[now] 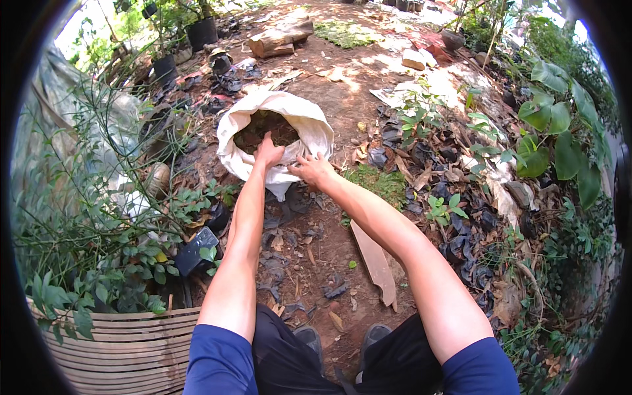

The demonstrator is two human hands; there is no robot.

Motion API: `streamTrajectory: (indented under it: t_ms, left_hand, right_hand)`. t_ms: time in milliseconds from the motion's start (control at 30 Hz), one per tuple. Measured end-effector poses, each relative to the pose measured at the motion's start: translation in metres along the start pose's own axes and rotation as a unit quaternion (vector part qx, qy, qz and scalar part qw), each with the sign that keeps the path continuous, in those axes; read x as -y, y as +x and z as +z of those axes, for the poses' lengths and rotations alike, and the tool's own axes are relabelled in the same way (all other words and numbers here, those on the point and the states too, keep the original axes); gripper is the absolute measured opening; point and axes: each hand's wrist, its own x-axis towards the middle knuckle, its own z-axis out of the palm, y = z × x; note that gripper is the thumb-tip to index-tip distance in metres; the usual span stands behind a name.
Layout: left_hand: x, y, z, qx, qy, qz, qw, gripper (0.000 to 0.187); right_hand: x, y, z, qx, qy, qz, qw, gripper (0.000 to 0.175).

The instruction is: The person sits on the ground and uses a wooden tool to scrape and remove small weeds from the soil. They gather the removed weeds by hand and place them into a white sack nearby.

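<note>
A white woven sack stands on the bare ground before me, its rim rolled outward into a wide mouth. Dark soil or plant matter shows inside it. My left hand reaches over the near rim, one finger pointing onto the dark contents; whether it grips anything cannot be told. My right hand lies at the near right part of the rim, fingers spread against the cloth. Below the hands a pointed corner of the sack hangs down.
A flat wooden board lies near my right forearm. A slatted bamboo surface is at lower left, with a dark box-like object above it. Cut logs lie beyond the sack. Leafy plants and black plastic scraps line both sides.
</note>
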Motion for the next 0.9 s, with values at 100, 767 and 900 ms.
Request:
streamTrajectory:
  t_ms: [100, 767, 900]
  left_hand:
    - [0.008, 0.009, 0.003, -0.029, -0.081, 0.029, 0.996, 0.088]
    - [-0.012, -0.001, 0.013, -0.058, 0.034, 0.042, 0.997, 0.068]
    - [0.0, 0.011, 0.016, -0.042, -0.008, 0.096, 0.994, 0.07]
  right_hand:
    - [-0.004, 0.0, 0.0, 0.001, 0.01, -0.008, 1.0, 0.108]
    - [-0.006, -0.015, 0.002, -0.032, 0.023, -0.023, 0.999, 0.104]
    - [-0.007, -0.015, 0.006, -0.037, 0.016, -0.025, 0.999, 0.102]
